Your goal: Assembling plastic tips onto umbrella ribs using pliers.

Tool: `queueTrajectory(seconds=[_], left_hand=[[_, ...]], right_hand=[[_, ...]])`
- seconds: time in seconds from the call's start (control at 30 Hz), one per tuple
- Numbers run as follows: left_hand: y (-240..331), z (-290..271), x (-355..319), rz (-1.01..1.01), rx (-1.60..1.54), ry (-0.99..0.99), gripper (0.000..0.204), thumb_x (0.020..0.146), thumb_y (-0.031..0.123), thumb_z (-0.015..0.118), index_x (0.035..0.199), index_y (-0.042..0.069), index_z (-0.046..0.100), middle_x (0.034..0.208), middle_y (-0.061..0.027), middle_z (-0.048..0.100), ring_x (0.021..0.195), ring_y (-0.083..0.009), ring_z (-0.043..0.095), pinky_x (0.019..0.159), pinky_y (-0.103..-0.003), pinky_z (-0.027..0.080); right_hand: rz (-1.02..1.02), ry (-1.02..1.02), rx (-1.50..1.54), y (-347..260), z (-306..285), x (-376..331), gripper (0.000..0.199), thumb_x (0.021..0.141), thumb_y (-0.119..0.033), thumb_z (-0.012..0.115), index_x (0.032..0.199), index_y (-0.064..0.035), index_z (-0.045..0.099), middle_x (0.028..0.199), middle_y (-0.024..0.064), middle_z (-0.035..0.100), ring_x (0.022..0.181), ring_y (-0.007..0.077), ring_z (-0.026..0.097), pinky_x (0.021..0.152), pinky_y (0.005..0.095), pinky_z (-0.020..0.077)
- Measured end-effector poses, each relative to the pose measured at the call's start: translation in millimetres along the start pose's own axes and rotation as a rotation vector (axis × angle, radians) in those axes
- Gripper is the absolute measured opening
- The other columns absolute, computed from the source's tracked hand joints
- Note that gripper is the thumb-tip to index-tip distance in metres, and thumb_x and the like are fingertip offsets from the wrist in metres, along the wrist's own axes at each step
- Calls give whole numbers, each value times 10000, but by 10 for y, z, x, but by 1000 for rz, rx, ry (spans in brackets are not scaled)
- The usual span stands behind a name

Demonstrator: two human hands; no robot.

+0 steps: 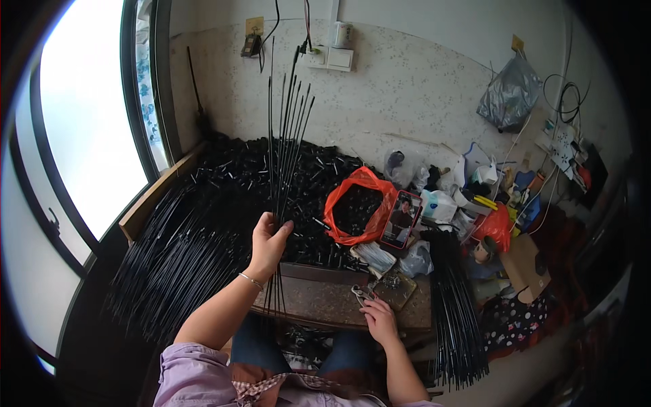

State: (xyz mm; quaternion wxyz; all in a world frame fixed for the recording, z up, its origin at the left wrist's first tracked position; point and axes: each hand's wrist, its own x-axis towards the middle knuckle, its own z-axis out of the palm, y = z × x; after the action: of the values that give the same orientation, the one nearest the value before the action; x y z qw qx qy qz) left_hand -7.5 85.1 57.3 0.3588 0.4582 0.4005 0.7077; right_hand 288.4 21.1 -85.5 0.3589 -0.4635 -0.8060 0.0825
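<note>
My left hand [268, 244], a bracelet on its wrist, is closed around a small bunch of thin black rods [285, 152]. The rods stand nearly upright and fan out toward their tops, while their lower ends hang below the hand past the table edge. Over the front of the worktable [319, 298], my right hand [380, 319] has its fingers wrapped on a pair of pliers [359, 293], metal jaws pointing away from me. Beside the pliers lies a small flat tray [395, 290] with tiny bits on it.
Many black rods [183, 271] spread at the left; another bundle [456, 312] hangs at the right. Behind lies a heap of black parts [237, 163]. A red plastic bag [366, 178] holds small dark pieces, next to a phone [400, 220]. Clutter [488, 197] fills the right side.
</note>
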Motion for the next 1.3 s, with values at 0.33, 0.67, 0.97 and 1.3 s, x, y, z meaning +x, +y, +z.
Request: queueTrajectory(seconds=[0.33, 0.67, 0.97, 1.3], left_hand=[[587, 570, -373, -156, -139, -60, 233, 821, 26, 559, 953, 68, 372, 704, -28, 517, 572, -97, 518, 506, -205, 414], [359, 227, -455, -474, -356, -402, 293, 891, 280, 520, 995, 10, 564, 910, -59, 609, 784, -137, 586, 739, -290, 492], [400, -7, -200, -596, 84, -603, 352, 935, 270, 419, 989, -51, 554, 825, -111, 630, 767, -183, 624, 701, -282, 514], [837, -1120, 938, -79, 547, -2, 313, 912, 254, 458, 721, 29, 562, 528, 39, 403, 485, -64, 349, 451, -210, 279]], right_hand=[[-86, 298, 362, -1702, 44, 681, 551, 793, -189, 639, 1251, -21, 382, 1027, 141, 572, 955, 252, 558, 828, 339, 438], [448, -314, 1313, -1333, 218, 420, 233, 917, -170, 457, 1096, -23, 484, 635, 7, 451, 448, 63, 354, 394, 176, 271], [362, 87, 1146, -1432, 158, 542, 168, 940, -160, 392, 962, -9, 461, 745, 66, 580, 534, 99, 530, 535, 210, 428], [439, -118, 1215, -1331, -10, 558, 149, 911, -127, 443, 968, 7, 476, 706, 76, 572, 533, 105, 515, 541, 206, 423]])
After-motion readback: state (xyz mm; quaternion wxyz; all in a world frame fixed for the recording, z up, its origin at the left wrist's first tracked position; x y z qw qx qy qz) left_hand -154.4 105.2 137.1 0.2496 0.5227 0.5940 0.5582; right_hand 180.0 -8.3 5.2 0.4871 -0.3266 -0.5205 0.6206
